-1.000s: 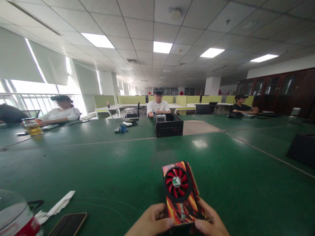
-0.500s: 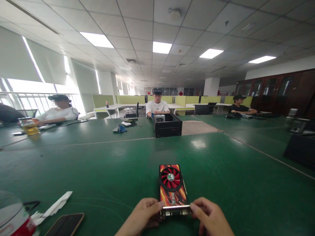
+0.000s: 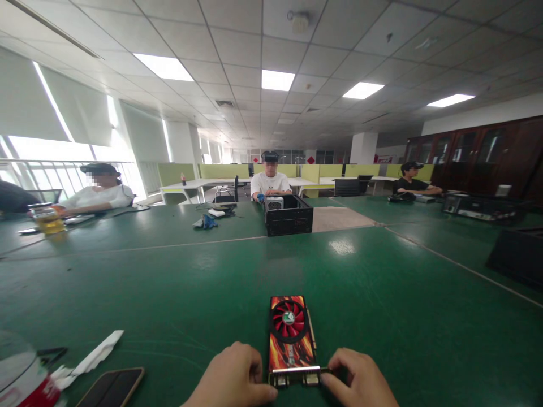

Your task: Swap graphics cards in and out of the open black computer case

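On the green table [image 3: 178,282], close to the near edge, lies a graphics card [image 3: 291,338], flat and with its fan side up. Its body is a long rectangle with a glossy red and orange flame print, and a round red fan with a small pale hub sits in the far half. At the near end a shiny metal bracket crosses the card. The left hand [image 3: 235,376] is curled around the left corner of this bracket, the thumb pressing at the near edge, and the right hand [image 3: 358,380] grips the right corner in the same way, fingers bent. The table surface is smooth, a little reflective, with thin pale seams. To the left lie a crumpled white tissue [image 3: 95,356], a dark flat phone [image 3: 111,388] and a clear plastic bottle [image 3: 23,373] with a red label. Farther away stands a black open computer case [image 3: 289,216], box-shaped, and behind it a person in a white shirt [image 3: 270,182] is sitting.
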A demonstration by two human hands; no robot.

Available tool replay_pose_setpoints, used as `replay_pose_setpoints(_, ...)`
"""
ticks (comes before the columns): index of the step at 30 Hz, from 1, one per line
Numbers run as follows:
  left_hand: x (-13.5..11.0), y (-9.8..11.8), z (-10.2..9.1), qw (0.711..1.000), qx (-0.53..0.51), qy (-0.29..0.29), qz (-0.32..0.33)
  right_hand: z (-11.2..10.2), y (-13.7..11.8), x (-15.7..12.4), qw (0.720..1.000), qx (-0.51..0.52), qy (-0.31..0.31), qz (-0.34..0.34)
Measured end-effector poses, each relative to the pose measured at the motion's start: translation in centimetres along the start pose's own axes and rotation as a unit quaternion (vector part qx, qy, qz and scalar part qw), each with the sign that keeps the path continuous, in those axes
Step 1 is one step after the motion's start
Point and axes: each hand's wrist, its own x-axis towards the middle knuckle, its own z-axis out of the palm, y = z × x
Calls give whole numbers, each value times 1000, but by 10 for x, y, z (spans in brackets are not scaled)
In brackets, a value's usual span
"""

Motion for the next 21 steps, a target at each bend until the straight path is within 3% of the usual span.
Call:
replay_pose_setpoints(8, -1, 16, 8, 996, 85, -5, 36, -2, -3, 1, 999, -29, -17, 7)
replay_pose_setpoints(21, 3, 14, 13, 995, 75, 29, 55, 2, -5, 1, 998, -56, -1, -34)
